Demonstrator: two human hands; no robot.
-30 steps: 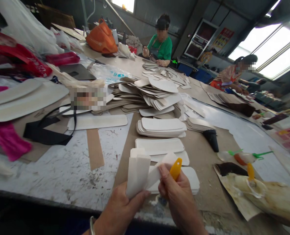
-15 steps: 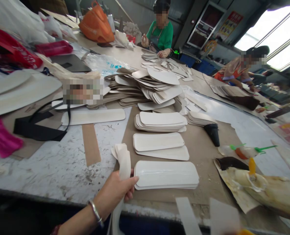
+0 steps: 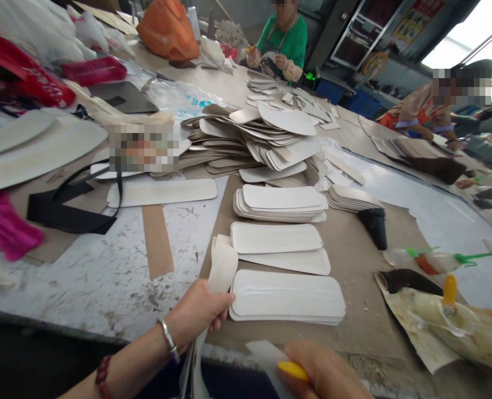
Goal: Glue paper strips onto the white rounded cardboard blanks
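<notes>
My left hand [image 3: 206, 307] is closed around a bundle of long off-white strips [image 3: 223, 265]. Their upper ends curl above the thumb, and the rest hang past the table edge. The fingertips are beside the left end of the lowest stack of pale, round-cornered panels [image 3: 288, 296], whose top panel bears a glossy streak. At the bottom, blurred, my right hand [image 3: 324, 368] grips a yellow-handled tool [image 3: 292, 370], its working end unclear. A pale flat strip [image 3: 266, 352] sticks out leftward by that hand; whether it is held cannot be made out.
Further back lie two panel stacks [image 3: 277, 238] [image 3: 280, 198] and a large heap of pale pieces [image 3: 266, 138]. At right are a black cone [image 3: 374, 227], small green-tipped bottles [image 3: 431, 260] and a stained glue container [image 3: 457, 321]. Two co-workers [image 3: 290, 39] [image 3: 424, 113] sit beyond.
My right hand has come in from the lower right to the bottom centre with the yellow-handled tool. The strips' upper ends in my left hand have bent rightward. The view has shifted slightly.
</notes>
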